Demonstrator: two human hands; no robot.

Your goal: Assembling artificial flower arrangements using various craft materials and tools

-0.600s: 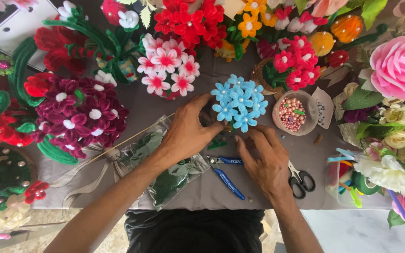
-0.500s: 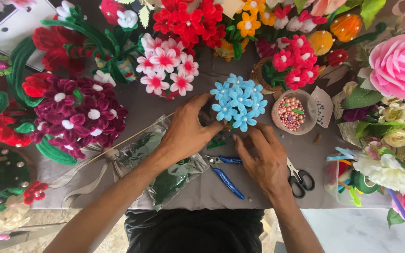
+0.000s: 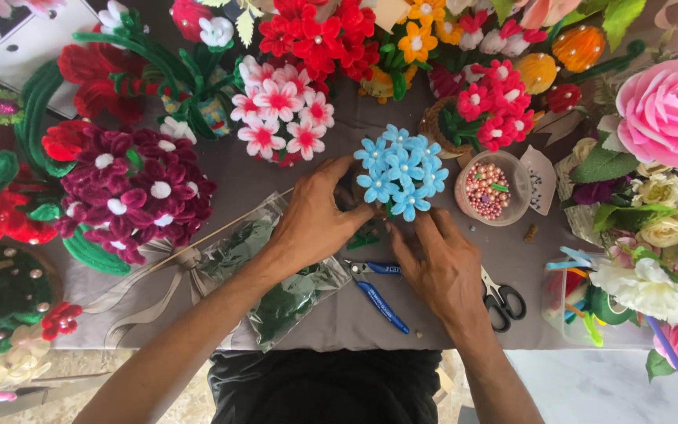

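Nothing moved: both hands stay under the fuzzy light-blue flower cluster [image 3: 402, 170], mid-table. Left hand [image 3: 315, 216] fingers curled, pinching its base; right hand [image 3: 437, 263] fingertips pinching the stem below. Crinkly clear bag [image 3: 276, 271] left; blue-handled pliers [image 3: 378, 294] near; round bead cup [image 3: 490, 188] right.

The stems under the blue flowers [image 3: 402, 171] are hidden behind the hands, the left [image 3: 315, 220] and right [image 3: 437, 263]. The scissors [image 3: 502, 300] are half covered by the right wrist. The pink rose [image 3: 668, 110] is cut off at the right edge.
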